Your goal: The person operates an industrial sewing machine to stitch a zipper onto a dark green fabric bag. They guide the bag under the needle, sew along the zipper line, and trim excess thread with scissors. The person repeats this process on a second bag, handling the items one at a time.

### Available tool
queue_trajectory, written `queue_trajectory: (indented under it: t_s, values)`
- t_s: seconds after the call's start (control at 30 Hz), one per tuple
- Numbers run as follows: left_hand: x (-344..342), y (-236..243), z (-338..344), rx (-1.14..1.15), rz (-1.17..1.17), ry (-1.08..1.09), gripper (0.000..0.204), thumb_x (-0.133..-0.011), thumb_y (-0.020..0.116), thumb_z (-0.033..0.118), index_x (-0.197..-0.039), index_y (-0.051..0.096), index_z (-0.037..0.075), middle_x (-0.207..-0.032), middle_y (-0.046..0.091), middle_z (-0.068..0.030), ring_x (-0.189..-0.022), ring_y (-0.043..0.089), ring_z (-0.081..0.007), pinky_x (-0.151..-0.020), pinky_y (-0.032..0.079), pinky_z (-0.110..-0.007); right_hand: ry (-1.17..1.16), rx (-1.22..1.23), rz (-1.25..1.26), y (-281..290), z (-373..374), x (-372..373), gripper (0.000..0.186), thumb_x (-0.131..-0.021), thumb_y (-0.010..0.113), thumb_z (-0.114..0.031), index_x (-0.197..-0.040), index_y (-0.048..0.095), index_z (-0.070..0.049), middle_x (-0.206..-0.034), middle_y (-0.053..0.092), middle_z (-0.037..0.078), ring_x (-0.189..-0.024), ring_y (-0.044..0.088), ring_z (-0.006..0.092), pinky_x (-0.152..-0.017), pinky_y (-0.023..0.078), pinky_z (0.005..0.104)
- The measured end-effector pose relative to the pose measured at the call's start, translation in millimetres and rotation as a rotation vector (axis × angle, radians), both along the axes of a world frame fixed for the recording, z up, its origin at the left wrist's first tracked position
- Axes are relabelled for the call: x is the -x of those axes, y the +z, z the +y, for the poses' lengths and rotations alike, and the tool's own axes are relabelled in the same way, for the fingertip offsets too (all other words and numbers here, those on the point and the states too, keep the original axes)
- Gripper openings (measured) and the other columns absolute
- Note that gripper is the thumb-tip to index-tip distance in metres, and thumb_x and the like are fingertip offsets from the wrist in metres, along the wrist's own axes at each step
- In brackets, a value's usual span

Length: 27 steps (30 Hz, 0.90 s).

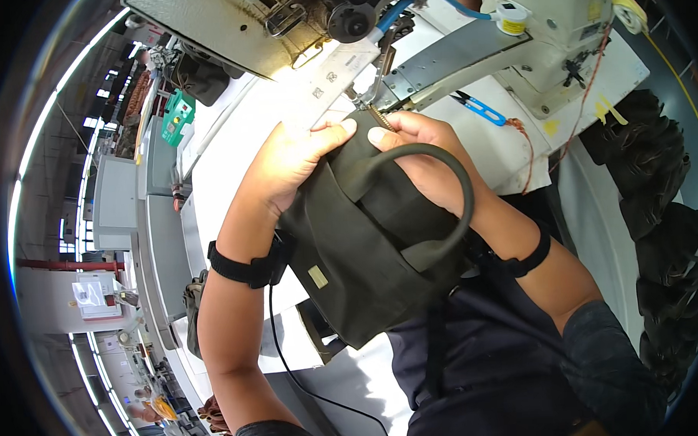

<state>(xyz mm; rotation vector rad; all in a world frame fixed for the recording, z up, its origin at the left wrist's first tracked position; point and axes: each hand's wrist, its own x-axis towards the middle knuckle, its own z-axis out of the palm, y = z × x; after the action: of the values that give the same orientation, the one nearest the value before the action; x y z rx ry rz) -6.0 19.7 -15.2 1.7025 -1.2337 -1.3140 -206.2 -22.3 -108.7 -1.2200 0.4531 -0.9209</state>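
A dark olive bag (pixel 343 257) with a small pale label hangs from the sewing machine's stitching area toward my body. Its top edge, with a metal-toothed zipper (pixel 382 119), lies close to the presser foot (pixel 358 97). My left hand (pixel 297 158) grips the fabric left of the zipper, thumb on top and fingers mostly out of sight. On the zipper's other side, my right hand (pixel 432 165) pinches the edge, its thumb near the teeth. The bag's rounded handle (pixel 467 187) loops in front of my right hand. The needle's tip cannot be made out.
The sewing machine's head (pixel 235 30) overhangs the white table (pixel 235 153). Blue-handled thread snips (pixel 480 110) lie right of the machine's arm. Several dark bag pieces (pixel 657 230) are heaped at the right. A green box (pixel 178 116) stands at the left.
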Motion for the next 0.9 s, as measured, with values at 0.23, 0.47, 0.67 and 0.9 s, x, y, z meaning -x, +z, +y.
queue_trajectory:
  t_s: [0.23, 0.47, 0.67, 0.9]
  values:
    - [15, -1, -5, 0.004, -0.055, -0.005, 0.024, -0.103, 0.068, 0.024, -0.114, 0.072, 0.003, -0.104, 0.072, -0.0003, -0.094, 0.064, -0.0073, -0.085, 0.05, -0.025, -0.071, -0.246, -0.14, -5, 9, -7, 0.027, -0.106, 0.063, -0.021, -0.096, 0.068, 0.003, -0.073, 0.055, -0.005, -0.07, 0.043, 0.0023, -0.061, 0.04, 0.0228]
    - [17, 3, -6, 0.033, -0.128, 0.034, 0.022, -0.102, 0.069, 0.024, -0.11, 0.073, 0.004, -0.102, 0.072, 0.0001, -0.093, 0.063, -0.0073, -0.086, 0.05, -0.025, -0.14, -0.025, -0.004, 1, 3, -4, 0.027, -0.103, 0.066, -0.019, -0.09, 0.065, 0.005, -0.067, 0.053, -0.002, -0.066, 0.043, 0.0031, -0.059, 0.04, 0.0255]
    - [13, 3, -3, 0.104, -0.072, 0.082, 0.019, -0.102, 0.069, 0.022, -0.108, 0.073, 0.005, -0.105, 0.071, 0.0003, -0.099, 0.061, -0.0086, -0.091, 0.048, -0.028, -0.179, 0.086, 0.146, 3, 16, 8, 0.027, -0.101, 0.07, -0.02, -0.09, 0.066, 0.004, -0.066, 0.058, 0.005, -0.063, 0.047, 0.0067, -0.059, 0.042, 0.0286]
    - [8, -2, -7, 0.088, -0.117, -0.01, 0.019, -0.104, 0.066, 0.023, -0.105, 0.072, 0.005, -0.101, 0.069, 0.0025, -0.096, 0.059, -0.007, -0.089, 0.047, -0.026, -0.194, 0.093, 0.085, -8, 22, 14, 0.023, -0.101, 0.07, -0.019, -0.098, 0.069, 0.004, -0.068, 0.054, 0.002, -0.065, 0.043, 0.0066, -0.059, 0.038, 0.0268]
